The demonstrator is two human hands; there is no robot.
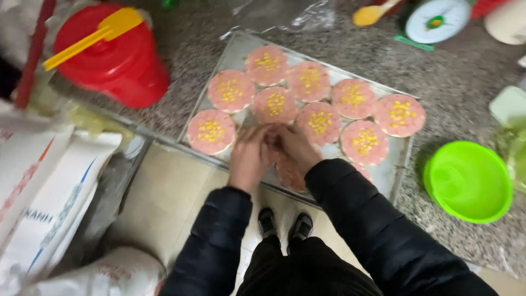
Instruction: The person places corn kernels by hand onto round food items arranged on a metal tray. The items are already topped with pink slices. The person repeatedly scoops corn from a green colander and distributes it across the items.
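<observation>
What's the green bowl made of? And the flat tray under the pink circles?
The green bowl looks like plastic: bright, smooth, evenly coloured, with a soft shine. The tray looks like thin metal, probably aluminium: dull silver-grey with a raised rim. Both hands meet over it.

Motion-blurred hands (271,151) hide one pink patty (289,174) on the tray.

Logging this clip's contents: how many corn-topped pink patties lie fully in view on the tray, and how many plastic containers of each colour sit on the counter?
Pink patties topped with corn on the metal tray: 9
Red bucket: 1
Green bowl: 1
Total: 11
More patties are partly hidden under the hands.
</observation>
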